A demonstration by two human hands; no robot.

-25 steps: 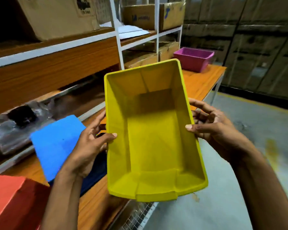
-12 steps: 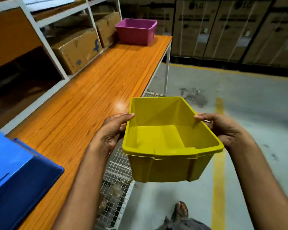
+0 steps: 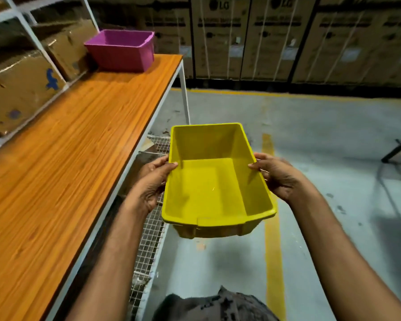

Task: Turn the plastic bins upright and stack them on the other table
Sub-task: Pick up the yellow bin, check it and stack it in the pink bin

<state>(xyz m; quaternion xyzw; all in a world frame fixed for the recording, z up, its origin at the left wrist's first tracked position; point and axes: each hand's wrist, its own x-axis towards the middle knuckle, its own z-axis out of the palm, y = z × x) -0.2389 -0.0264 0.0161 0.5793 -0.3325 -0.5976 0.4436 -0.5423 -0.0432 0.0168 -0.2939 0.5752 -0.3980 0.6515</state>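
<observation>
A yellow plastic bin (image 3: 208,188) is held upright in the air over the floor, just right of the table edge, its open side up and nothing inside it. My left hand (image 3: 152,181) grips its left rim, thumb over the edge. My right hand (image 3: 276,177) grips the right rim the same way. A purple bin (image 3: 123,50) stands upright at the far end of the long orange wooden table (image 3: 63,163).
Cardboard boxes (image 3: 16,89) fill the white shelving along the table's left side. A wire mesh shelf (image 3: 146,228) runs under the table edge. Stacked cartons (image 3: 287,38) line the far wall. A yellow line (image 3: 272,251) marks the grey floor, and a dark frame (image 3: 398,147) stands at right.
The yellow bin went from tilted toward me over the table to level and upright over the floor. The view has swung right; the blue and red bins have left the frame.
</observation>
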